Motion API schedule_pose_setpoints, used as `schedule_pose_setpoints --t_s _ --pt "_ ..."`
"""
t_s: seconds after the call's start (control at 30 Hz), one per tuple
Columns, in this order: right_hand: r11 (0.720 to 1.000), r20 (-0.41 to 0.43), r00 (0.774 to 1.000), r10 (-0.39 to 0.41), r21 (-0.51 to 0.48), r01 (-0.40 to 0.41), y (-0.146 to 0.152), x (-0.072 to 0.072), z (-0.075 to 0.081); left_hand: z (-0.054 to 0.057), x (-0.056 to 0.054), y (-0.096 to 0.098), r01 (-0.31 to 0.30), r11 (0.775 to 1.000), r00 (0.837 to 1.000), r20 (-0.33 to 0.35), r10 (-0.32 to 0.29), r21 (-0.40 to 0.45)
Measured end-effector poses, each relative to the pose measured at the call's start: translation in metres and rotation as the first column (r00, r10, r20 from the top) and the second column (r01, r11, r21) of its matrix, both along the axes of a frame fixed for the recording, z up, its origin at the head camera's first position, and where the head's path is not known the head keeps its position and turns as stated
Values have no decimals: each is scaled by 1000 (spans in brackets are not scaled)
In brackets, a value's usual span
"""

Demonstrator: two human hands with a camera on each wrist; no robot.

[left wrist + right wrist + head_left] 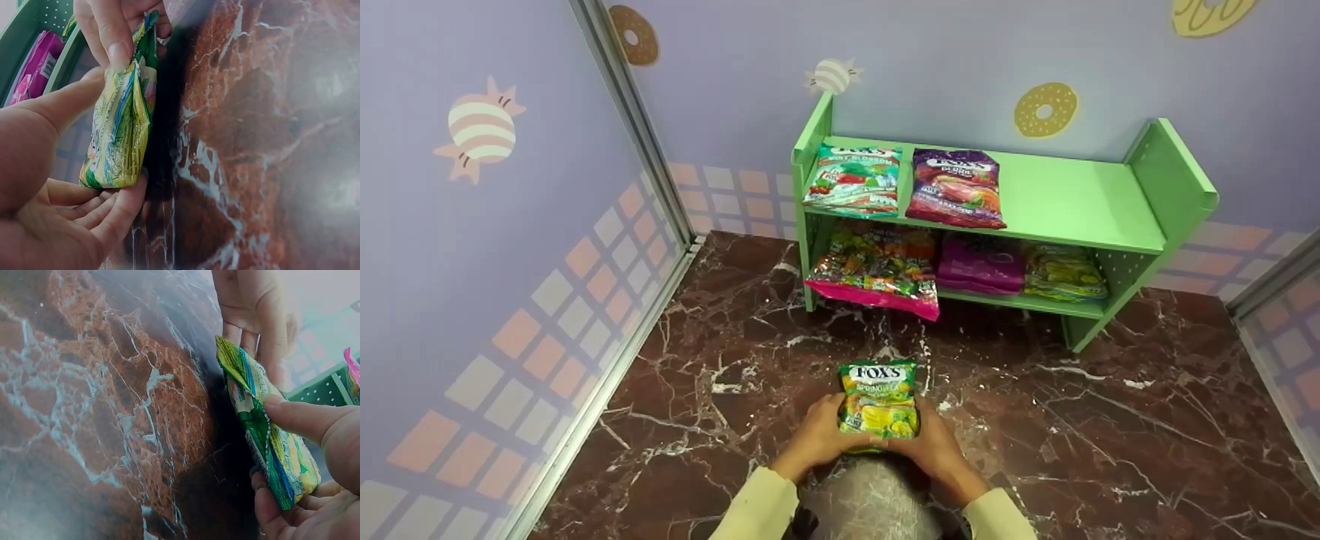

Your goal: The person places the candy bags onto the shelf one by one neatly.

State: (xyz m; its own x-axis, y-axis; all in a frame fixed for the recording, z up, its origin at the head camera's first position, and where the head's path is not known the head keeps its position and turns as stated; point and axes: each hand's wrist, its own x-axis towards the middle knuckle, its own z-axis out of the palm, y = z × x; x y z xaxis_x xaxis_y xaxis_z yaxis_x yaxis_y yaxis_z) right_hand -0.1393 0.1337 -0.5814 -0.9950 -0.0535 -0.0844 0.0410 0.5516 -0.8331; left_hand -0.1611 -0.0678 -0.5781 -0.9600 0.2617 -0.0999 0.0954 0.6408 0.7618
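A green and yellow Fox's candy bag (pixel 879 397) is held in front of the body, its printed face turned up in the head view. My left hand (pixel 823 433) grips its left side and my right hand (pixel 930 442) its right side, both thumbs lying over the lower edge. In the left wrist view the bag (pixel 121 129) sits between the thumb and fingers of the left hand (pixel 62 185). The right wrist view has the bag's (pixel 270 433) crimped end facing the camera, with the right hand's (pixel 320 467) thumb on top and fingers beneath.
Ahead stands a green two-tier shelf (pixel 1072 191). Its upper tier bears a mint-coloured bag (pixel 855 180) and a purple bag (pixel 956 187). Below are a multicoloured bag (pixel 877 262) overhanging the front edge, magenta packs (pixel 981 264) and yellow-green bags (pixel 1063 271). Walls flank the marble floor (pixel 720 390).
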Motion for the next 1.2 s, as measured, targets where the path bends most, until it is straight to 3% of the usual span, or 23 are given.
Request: schedule_pose_setpoints --t_s 0.17,0.4,0.6,0.87,1.0,1.2 --pt "1000 -32 999 12 21 -11 1 3 3 2 2 2 27 1000 999 -17 -27 -7" --pt "998 -73 995 63 9 -62 6 6 5 6 7 6 11 999 1000 -22 -12 -37" --pt "995 -86 992 88 -49 -93 10 11 8 12 11 11 39 999 997 -62 -40 -9" --pt "998 -92 994 58 -4 -58 15 20 19 25 16 17 78 997 990 -117 -79 -6" --pt "999 -143 989 45 20 -43 17 25 25 32 18 21 84 996 980 -177 -90 -41" --pt "996 -213 977 4 87 14 20 30 36 45 22 27 82 993 971 -216 -98 -80"
